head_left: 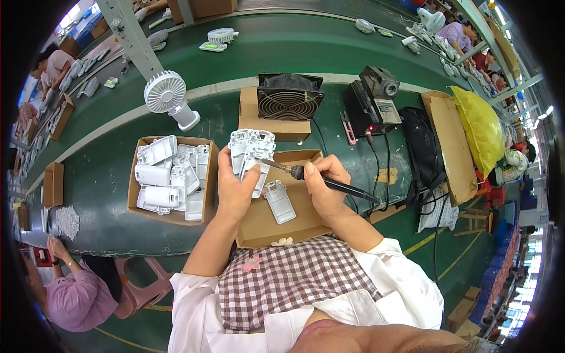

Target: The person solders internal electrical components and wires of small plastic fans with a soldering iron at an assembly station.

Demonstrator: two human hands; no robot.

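My left hand (236,193) is closed on several white plastic housings (253,141), held up side by side over a shallow cardboard tray (309,216). In my right hand (327,187) is a soldering iron (352,191), gripped like a pen by its black handle. Its metal tip points left and reaches the lower part of the held housings; whether it touches them I cannot tell. One more white housing (280,203) lies in the tray below my hands. Small pale pieces (282,242) sit at the tray's near edge.
Left of the tray, a cardboard box (210,205) is heaped with white housings. Behind stand a handheld fan (166,94) and a black fume fan (289,100). The soldering station (371,109), its cord and pink-handled tweezers (348,128) are at right. A co-worker (82,294) sits at left.
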